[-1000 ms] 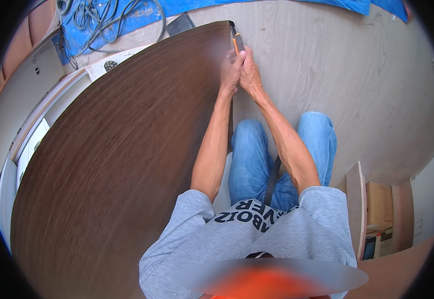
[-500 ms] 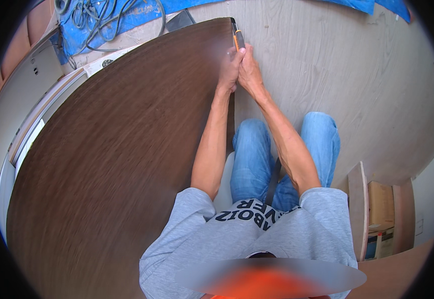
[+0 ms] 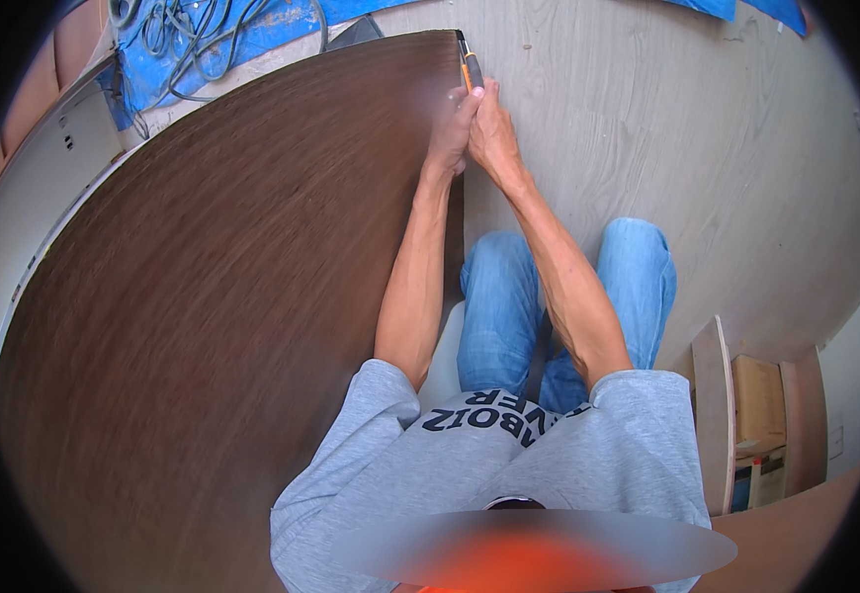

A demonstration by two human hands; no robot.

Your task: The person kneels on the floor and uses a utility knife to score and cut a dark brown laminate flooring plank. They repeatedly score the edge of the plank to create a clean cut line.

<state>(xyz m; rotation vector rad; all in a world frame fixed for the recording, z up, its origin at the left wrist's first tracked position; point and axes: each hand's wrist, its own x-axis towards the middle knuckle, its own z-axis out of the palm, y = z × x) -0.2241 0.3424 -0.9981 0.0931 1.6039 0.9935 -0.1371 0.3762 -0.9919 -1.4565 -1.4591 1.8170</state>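
The floor (image 3: 588,109) is pale grey with a wood-like grain, and a large brown panel (image 3: 222,257) hides much of its left side; whether the panel rests on it cannot be told. Blue sheeting (image 3: 287,30) covers the floor at the far left, with dark cables (image 3: 193,59) looped loosely over it. A dark flat piece (image 3: 356,35) lies by the sheeting's near edge. At lower right, a shelf (image 3: 712,415) holds a cardboard box (image 3: 759,405).
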